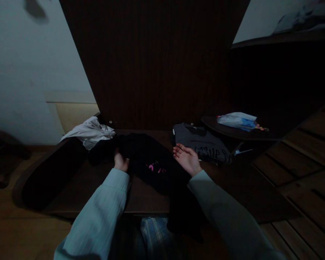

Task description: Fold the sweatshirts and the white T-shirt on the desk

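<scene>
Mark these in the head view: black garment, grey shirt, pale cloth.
black garment (155, 159): head view, on the middle of its spread fabric
grey shirt (204, 139): head view, on its folded body
pale cloth (91, 132): head view, on its crumpled middle

Garment (148, 153) on desk (148, 202) btwn L hand (121, 161) & R hand (187, 159), 1 end over front edge. Folded shirt (199, 139) just behind R hand; bag (237, 121) on shelf (212, 126) farther R. Cloth (93, 133) behind-left of L hand. Panel (162, 65) behind all.
</scene>
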Tool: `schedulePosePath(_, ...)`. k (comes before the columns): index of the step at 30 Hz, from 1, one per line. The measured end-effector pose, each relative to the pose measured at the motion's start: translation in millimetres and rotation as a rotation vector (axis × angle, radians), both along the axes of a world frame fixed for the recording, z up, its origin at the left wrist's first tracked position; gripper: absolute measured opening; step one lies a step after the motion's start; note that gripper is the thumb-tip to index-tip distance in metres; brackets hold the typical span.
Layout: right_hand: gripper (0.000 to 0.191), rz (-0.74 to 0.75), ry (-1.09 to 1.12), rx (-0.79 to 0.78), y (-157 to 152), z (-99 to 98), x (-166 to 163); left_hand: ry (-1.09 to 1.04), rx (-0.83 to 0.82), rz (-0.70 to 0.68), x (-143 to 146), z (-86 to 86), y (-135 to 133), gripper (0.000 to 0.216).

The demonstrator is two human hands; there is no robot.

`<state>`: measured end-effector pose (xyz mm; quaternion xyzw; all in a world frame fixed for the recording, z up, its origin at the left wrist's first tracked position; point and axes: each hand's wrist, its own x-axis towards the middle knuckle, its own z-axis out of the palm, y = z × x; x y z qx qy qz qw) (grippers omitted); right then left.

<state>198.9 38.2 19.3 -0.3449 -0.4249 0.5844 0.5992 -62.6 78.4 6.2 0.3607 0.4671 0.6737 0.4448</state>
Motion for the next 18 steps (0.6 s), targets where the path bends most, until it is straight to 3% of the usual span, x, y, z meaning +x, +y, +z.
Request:
schedulePosePath(4, 0.023, 0.046, -0.101, 0.024, -3.6, 0.9, -4.7, -0.252, -0.163, 0.066, -1.4, 1.3, 6.5, 0.034)
schedulePosePath(8, 0.020, 0.095, -0.260, -0.051, -3.9, -1.1, -13.9, -0.455, -0.228, 0.091, 1.5, 6.1, 4.6, 0.027)
schedulePosePath(12, 0.018, 0.030, -0.443, -0.098, 2.0, -9.7, -19.2, -0.483, -0.226, 0.071, 6.3, 10.7, 0.4, 0.026)
schedulePosePath(18, 0.017, 0.074, -0.572, -0.115, 3.7, -13.4, -21.0, -0.579, -0.197, 0.098, 12.7, 16.6, -5.3, 0.021)
